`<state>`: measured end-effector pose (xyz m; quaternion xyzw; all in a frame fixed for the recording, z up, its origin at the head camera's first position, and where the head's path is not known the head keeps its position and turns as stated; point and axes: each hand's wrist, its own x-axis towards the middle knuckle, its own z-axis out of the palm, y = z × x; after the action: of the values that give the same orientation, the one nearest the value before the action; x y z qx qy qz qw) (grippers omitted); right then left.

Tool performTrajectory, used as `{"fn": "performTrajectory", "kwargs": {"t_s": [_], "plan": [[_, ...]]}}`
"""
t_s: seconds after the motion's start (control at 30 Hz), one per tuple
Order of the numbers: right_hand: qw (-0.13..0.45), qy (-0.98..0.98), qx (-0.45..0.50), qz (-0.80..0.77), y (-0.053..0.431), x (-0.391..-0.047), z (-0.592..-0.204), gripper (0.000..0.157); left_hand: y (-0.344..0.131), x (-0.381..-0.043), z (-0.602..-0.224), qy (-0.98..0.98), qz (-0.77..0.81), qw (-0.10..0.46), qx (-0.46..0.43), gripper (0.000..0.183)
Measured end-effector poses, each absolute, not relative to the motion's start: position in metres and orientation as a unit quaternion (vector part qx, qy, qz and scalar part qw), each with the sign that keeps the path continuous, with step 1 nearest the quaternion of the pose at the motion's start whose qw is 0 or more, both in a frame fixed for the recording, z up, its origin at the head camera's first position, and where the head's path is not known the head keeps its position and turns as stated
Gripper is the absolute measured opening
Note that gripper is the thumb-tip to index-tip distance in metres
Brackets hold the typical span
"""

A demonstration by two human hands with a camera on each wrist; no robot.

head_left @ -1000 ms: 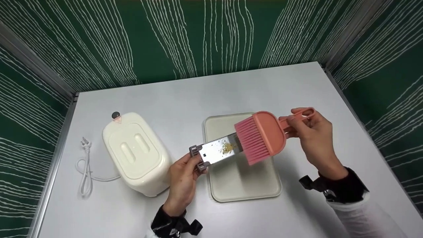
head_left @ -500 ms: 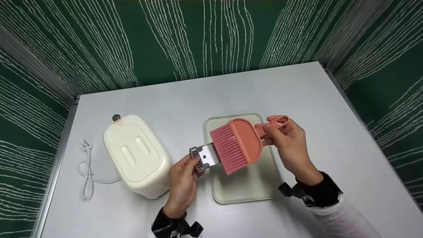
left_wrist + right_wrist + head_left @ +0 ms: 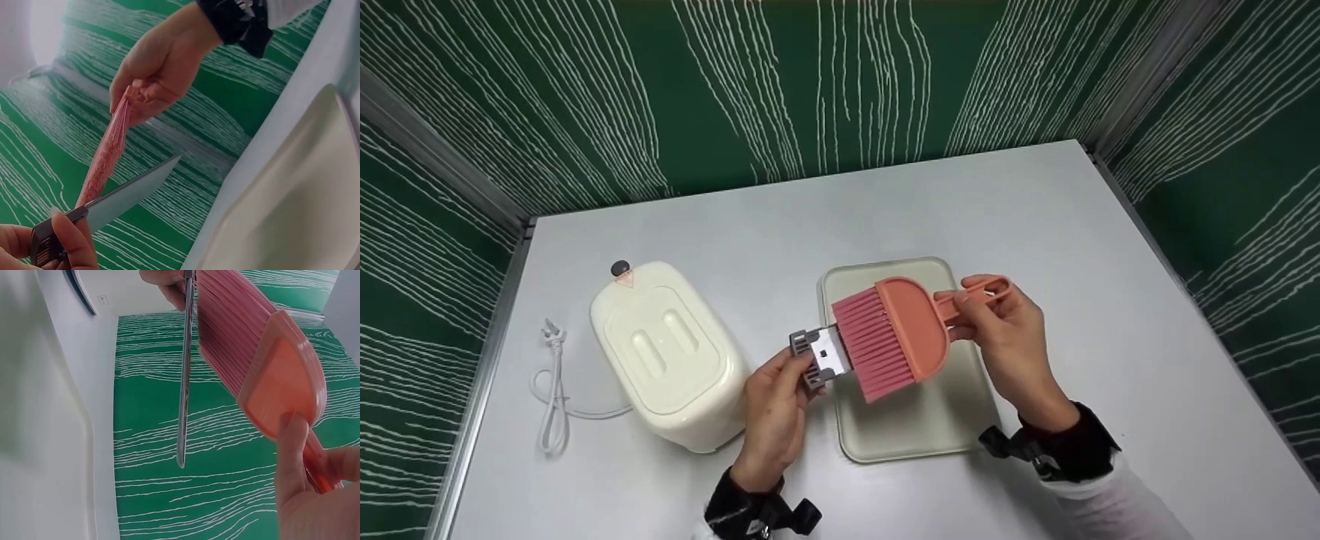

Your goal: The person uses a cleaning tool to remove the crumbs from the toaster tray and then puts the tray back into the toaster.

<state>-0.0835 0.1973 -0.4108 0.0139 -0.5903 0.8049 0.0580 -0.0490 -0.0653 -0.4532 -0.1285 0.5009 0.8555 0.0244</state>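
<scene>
- Left hand [image 3: 774, 416]: closed on the grey end of the metal plate [image 3: 832, 361], thumb on top, fingers beneath.
- Right hand [image 3: 1014, 341]: closed on the handle of the brush [image 3: 916, 330], thumb laid along it; the loop at the handle's end shows beyond the grip.
- Plate: raised above the left side of the tray [image 3: 922, 435]; its white face, with a small dark square hole, shows beside the grey end, the remainder lying under the brush in the head view.
- Brush: orange body, pink bristles pointing toward the left hand; the right wrist view shows them slanting toward one face of the plate, nearest it at the held end. The extent of contact cannot be told.
- Tray: pale, rounded at the corners, flat on the table [image 3: 735, 225].
- Appliance [image 3: 690, 394]: white, just left of the left hand, its top bearing two oblong recesses; a dark knob [image 3: 620, 267] stands at its far end.
- Cord [image 3: 557, 420]: white, bundled left of the appliance, plug [image 3: 553, 331] uppermost.
- Wall [image 3: 697, 127]: green with white wavy lines, behind the table.
</scene>
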Motion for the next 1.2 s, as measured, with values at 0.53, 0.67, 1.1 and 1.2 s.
{"fn": "performTrajectory", "kwargs": {"t_s": [0.53,0.67,1.1,1.2], "plan": [[0.076,-0.576,0.007,0.814,0.194,-0.08,-0.416,0.013,-0.062,-0.057,-0.453,0.491,0.863,0.025,-0.116,0.027],[0.08,-0.568,0.012,0.819,0.195,-0.079,-0.416,0.012,-0.063,-0.057,-0.453,0.488,0.865,0.024,-0.114,0.028],[0.09,-0.54,0.003,0.837,0.201,-0.071,-0.416,0.017,-0.064,-0.055,-0.453,0.481,0.869,0.033,-0.113,0.027],[0.088,-0.541,-0.003,0.836,0.201,-0.071,-0.417,0.017,-0.064,-0.055,-0.452,0.484,0.867,0.028,-0.115,0.027]]}}
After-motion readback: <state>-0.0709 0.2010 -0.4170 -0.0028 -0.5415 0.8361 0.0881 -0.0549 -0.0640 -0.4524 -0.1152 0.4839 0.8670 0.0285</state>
